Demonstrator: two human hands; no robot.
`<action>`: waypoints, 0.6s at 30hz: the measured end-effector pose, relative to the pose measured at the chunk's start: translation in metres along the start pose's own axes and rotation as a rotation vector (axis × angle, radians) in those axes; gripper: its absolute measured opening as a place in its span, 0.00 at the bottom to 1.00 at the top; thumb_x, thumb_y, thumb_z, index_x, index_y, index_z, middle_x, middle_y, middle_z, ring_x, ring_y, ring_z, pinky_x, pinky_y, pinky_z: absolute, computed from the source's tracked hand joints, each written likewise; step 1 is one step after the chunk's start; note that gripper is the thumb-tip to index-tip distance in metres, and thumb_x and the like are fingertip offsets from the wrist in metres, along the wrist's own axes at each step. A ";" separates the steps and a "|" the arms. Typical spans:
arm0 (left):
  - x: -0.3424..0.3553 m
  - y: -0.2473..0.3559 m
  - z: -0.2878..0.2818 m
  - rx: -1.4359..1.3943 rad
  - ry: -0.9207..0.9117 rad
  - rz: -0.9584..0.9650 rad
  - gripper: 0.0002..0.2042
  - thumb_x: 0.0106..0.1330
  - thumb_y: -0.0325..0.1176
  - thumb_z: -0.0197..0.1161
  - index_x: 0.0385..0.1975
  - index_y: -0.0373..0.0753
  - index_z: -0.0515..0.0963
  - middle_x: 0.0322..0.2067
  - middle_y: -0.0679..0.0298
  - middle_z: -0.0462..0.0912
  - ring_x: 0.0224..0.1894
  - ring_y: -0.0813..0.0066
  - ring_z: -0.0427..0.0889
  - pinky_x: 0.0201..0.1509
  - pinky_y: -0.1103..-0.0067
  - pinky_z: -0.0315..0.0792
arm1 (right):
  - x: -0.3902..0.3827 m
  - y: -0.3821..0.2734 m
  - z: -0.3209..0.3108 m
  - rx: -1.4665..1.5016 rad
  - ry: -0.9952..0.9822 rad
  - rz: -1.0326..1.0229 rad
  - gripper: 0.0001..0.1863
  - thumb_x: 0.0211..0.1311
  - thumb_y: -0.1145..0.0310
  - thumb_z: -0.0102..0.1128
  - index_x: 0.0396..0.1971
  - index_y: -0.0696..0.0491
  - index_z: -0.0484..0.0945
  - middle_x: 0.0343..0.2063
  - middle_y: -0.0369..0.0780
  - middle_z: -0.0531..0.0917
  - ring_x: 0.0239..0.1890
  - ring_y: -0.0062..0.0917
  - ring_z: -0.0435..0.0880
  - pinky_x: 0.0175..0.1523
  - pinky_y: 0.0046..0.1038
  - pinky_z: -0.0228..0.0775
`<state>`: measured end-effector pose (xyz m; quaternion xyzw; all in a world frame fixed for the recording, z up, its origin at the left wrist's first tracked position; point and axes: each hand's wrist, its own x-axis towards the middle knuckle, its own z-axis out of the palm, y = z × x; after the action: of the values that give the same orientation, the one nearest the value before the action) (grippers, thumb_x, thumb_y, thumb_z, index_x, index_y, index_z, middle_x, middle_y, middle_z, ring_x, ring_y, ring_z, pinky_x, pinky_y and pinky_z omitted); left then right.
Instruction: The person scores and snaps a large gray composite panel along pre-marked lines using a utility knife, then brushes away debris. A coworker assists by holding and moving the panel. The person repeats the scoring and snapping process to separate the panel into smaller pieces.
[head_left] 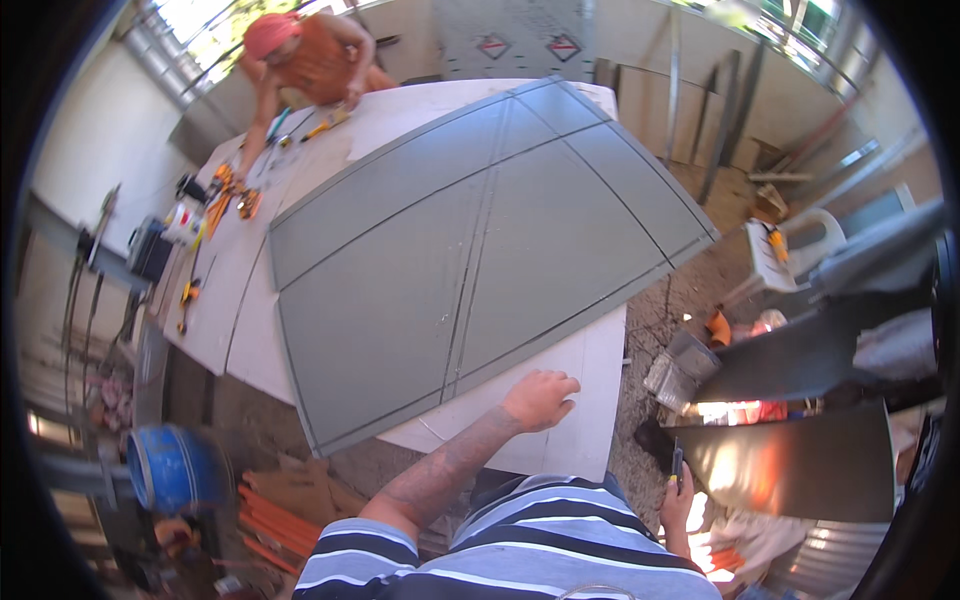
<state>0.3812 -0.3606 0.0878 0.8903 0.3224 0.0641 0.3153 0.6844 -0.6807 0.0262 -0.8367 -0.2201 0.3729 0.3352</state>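
My left hand (541, 400) is over the white tabletop (570, 440), close to the near edge of a large grey sheet (400, 270). Its fingers are loosely bent, thumb apart from them, with nothing seen in them. Dark straight lines run along the sheet's borders and across its face. Down at my right side, off the table, my right hand (677, 505) is closed round a slim dark tool with a yellow part (677, 464). The tool points upward; its exact kind is too small to tell.
Across the table a person (315, 60) leans over, one hand by yellow power tools (225, 190). A blue drum (175, 468) stands at the left. On the right are a white chair (790, 250), dark sheets (800, 465) and scrap on the floor.
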 end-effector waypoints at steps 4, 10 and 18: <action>0.024 0.041 0.046 -0.021 -0.002 -0.138 0.12 0.68 0.37 0.64 0.47 0.41 0.82 0.43 0.55 0.85 0.51 0.53 0.83 0.56 0.59 0.74 | 0.070 -0.003 -0.055 0.031 -0.138 -0.113 0.30 0.71 0.76 0.53 0.73 0.53 0.66 0.31 0.37 0.78 0.22 0.16 0.74 0.27 0.21 0.70; 0.006 0.108 0.084 -0.088 0.086 -0.347 0.11 0.68 0.37 0.64 0.46 0.41 0.81 0.41 0.54 0.84 0.50 0.52 0.84 0.56 0.59 0.75 | 0.224 -0.020 -0.129 -0.017 -0.227 -0.276 0.29 0.73 0.76 0.53 0.73 0.51 0.67 0.34 0.36 0.77 0.21 0.14 0.71 0.23 0.20 0.69; -0.069 0.148 0.105 -0.178 0.246 -0.708 0.12 0.66 0.36 0.63 0.46 0.40 0.81 0.44 0.52 0.84 0.53 0.50 0.83 0.59 0.57 0.75 | 0.321 -0.101 -0.074 0.079 -0.298 -0.481 0.28 0.75 0.74 0.52 0.73 0.53 0.66 0.31 0.33 0.73 0.19 0.13 0.67 0.17 0.20 0.64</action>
<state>0.4392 -0.5452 0.1002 0.6788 0.6383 0.0855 0.3528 0.9307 -0.4427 -0.0164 -0.6827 -0.4446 0.4096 0.4105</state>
